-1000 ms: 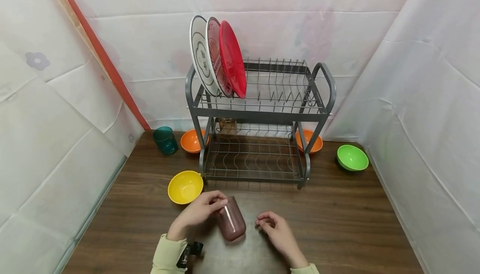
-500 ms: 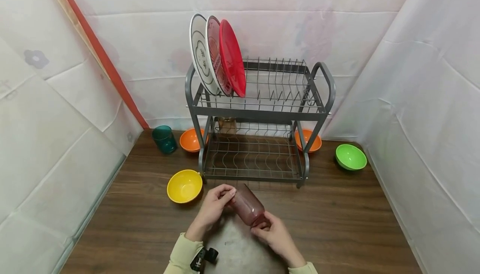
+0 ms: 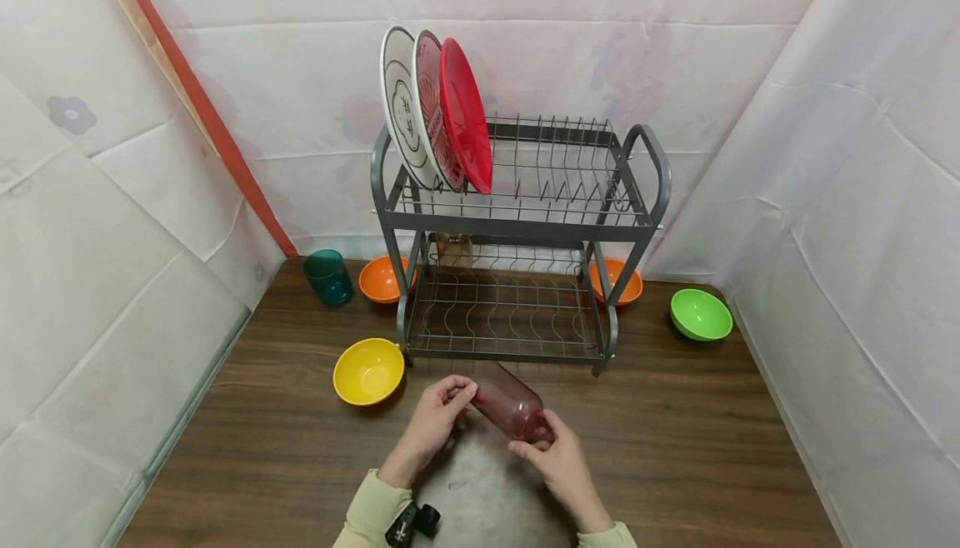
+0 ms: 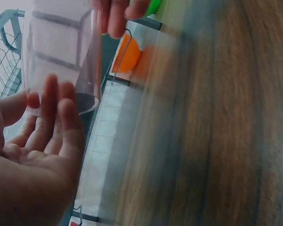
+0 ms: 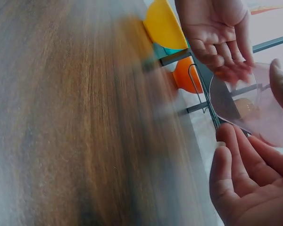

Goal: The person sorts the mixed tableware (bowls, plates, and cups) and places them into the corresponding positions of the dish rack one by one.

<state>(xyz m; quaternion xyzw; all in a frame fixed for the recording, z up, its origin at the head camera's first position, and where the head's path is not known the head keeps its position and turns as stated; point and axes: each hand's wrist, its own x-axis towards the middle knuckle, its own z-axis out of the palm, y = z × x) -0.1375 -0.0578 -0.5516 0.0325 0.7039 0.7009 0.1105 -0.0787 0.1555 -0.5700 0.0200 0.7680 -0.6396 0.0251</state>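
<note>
A see-through purplish cup [image 3: 508, 402] lies tilted between my two hands, in front of the dish rack. My left hand [image 3: 437, 419] pinches its left end at the rim between thumb and fingers; in the left wrist view, fingertips [image 4: 66, 106] show right at that rim. At the cup's lower right end, my right hand [image 3: 558, 456] holds it between thumb and fingers. The right wrist view shows the cup [image 5: 269, 113] with the left hand [image 5: 217, 33] at its rim and the right thumb over its side. Its surface near the right fingers is partly covered.
Behind stands a two-tier dish rack [image 3: 517, 227] with two patterned plates [image 3: 405, 115] and a red plate [image 3: 467, 119] upright on top. A brownish cup [image 3: 453, 251] sits on the lower tier. Around it are a yellow bowl [image 3: 368, 371], teal cup [image 3: 328, 278], orange bowls [image 3: 381, 280] and green bowl [image 3: 701, 315].
The right hand has come onto the cup's lower end, having been apart from it. The cup has moved up and right and tipped further sideways, with the left hand following.
</note>
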